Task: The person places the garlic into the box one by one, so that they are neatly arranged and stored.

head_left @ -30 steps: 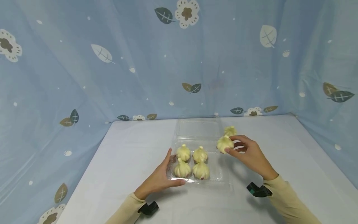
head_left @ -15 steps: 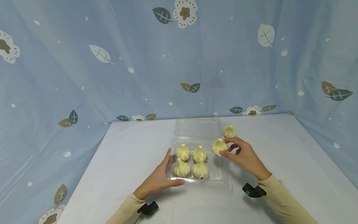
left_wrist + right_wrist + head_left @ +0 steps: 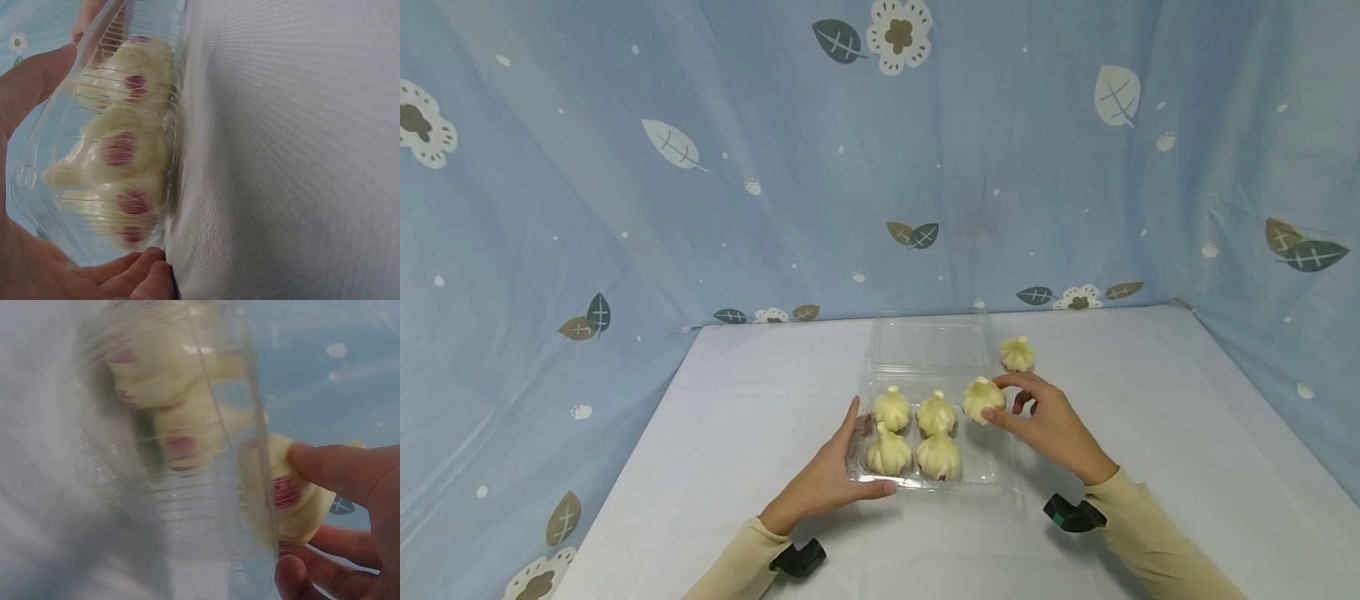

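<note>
Near the middle of a white-covered table [image 3: 760, 392], a clear plastic container [image 3: 977, 458] is standing with its hinged lid [image 3: 934, 343] lying back, away from the person. Four pale garlic bulbs [image 3: 887, 454] are sitting inside, two in the left part and two in the middle, their stems pointing up; reddish patches are showing low on their sides through the plastic. Over the back right part, the right hand [image 3: 1048, 421] is pinching a fifth bulb [image 3: 981, 400] between thumb and fingers — the wrist view is showing it partly through the container wall, higher than the others. The left hand [image 3: 831, 475] is gripping the container's near left corner, its thumb lying along the front edge and its fingers along the left side.

Beside the lid, on the right, another bulb [image 3: 1018, 354] is resting on the white cloth. Behind, a blue curtain [image 3: 775, 208] is hanging — printed with leaves, flowers and paw marks. Beige sleeves [image 3: 730, 562] are covering both forearms, and black devices [image 3: 1075, 512] are sitting at the wrists.
</note>
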Tool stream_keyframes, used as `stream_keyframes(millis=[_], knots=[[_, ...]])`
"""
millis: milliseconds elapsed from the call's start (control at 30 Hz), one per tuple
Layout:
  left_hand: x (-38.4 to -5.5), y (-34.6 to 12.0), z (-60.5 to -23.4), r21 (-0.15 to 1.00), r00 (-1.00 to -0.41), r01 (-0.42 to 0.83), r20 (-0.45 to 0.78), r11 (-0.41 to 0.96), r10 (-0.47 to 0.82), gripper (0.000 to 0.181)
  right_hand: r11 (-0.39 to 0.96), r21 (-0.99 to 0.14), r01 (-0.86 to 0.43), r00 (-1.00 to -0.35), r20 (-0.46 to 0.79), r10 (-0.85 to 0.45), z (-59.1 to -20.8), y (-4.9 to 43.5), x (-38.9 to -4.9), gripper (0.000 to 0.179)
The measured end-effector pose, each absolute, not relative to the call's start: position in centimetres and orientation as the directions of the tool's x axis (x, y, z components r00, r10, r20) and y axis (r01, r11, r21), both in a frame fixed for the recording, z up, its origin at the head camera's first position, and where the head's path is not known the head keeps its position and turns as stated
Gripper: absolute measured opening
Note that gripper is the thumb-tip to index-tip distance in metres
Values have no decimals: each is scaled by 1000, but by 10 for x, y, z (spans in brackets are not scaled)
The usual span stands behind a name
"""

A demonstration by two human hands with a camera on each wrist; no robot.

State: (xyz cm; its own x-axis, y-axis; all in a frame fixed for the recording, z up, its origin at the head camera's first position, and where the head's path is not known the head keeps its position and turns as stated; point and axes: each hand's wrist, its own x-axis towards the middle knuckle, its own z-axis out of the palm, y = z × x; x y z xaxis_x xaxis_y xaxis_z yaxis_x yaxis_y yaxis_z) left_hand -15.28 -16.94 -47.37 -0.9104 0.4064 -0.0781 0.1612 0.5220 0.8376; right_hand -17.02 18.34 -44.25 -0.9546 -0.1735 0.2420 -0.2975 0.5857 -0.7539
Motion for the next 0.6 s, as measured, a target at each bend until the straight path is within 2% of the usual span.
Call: stream_keyframes(millis=[300, 600], knots=[[-152, -169, -472, 837, -911, 155, -85, 525, 404, 137, 609, -714, -345, -938, 282, -201, -444, 178, -170, 45], [-151, -169, -471, 836, -913, 148, -90, 529, 398, 137, 681, -623, -385, -920, 315, -232, -448, 173, -172, 47]])
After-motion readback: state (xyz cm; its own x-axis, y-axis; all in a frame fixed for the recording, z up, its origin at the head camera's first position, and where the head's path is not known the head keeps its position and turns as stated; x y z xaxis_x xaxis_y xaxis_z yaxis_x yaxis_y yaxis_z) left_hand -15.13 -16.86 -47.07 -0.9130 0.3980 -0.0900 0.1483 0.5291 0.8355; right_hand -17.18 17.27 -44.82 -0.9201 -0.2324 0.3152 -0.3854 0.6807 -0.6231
